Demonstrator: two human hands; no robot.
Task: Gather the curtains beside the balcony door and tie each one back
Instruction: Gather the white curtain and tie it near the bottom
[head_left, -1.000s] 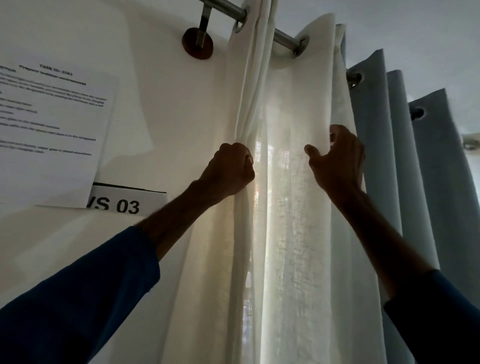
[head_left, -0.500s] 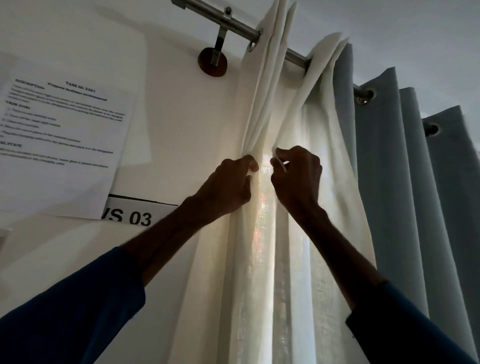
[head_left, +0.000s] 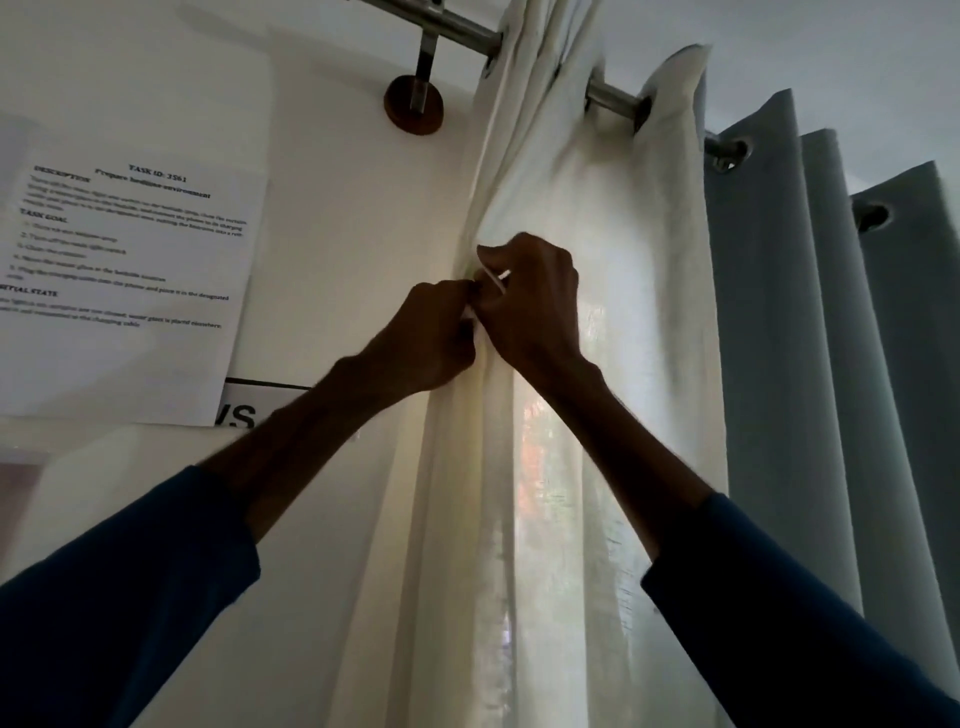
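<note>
The bunched folds of the white sheer curtain (head_left: 597, 218) are pinched together by the left hand (head_left: 434, 338) and right hand (head_left: 530, 301), fingers curled.

Both arms raised, forearms bare from the dark blue long sleeves (head_left: 779, 623) and converging upward to one spot. Left hand (head_left: 431, 338): knuckles toward camera, fingers curled tight, pinching the gathered edge of the cream sheer fabric curtain (head_left: 597, 218). Right hand (head_left: 535, 312): back of hand toward camera, fingers curled over the same fold, thumb (head_left: 485, 253) pointing up and left. The hands touch at the fingertips. Right wrist bent slightly inward.
</note>
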